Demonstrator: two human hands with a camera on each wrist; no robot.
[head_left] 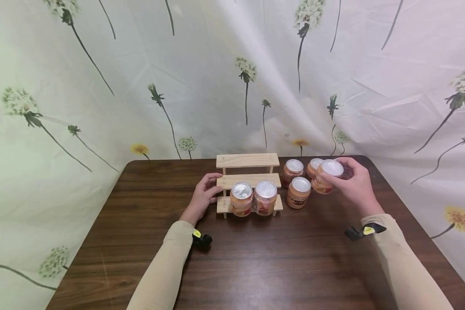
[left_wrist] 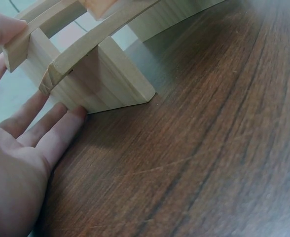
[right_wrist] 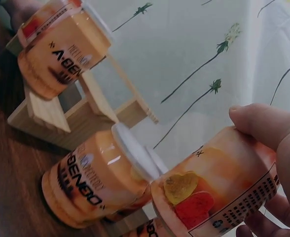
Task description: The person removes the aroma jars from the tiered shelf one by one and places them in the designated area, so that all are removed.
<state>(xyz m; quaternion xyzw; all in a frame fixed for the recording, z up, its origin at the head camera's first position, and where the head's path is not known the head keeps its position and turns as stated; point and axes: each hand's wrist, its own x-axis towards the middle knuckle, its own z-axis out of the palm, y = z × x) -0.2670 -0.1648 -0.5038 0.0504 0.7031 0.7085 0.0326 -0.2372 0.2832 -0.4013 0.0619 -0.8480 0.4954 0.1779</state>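
A three-step wooden stand (head_left: 248,160) stands on the table, with my left hand (head_left: 203,197) holding its left end. The left wrist view shows several fingers (left_wrist: 61,133) of that hand against the stand's side panel (left_wrist: 95,84). Side by side on the lowest step are two orange jars with silvery lids, a left jar (head_left: 241,204) and a right jar (head_left: 265,202). My right hand (head_left: 356,185) grips another such jar (right_wrist: 214,192) between thumb and fingers, right of the stand. That jar looks raised and tilted in the right wrist view.
Three more jars stand right of the stand: a front one (head_left: 298,196), a back-left one (head_left: 292,174) and a partly hidden one (head_left: 314,165). Behind the dark wooden table (head_left: 271,267) hangs a pale cloth (head_left: 209,86) with a dandelion print.
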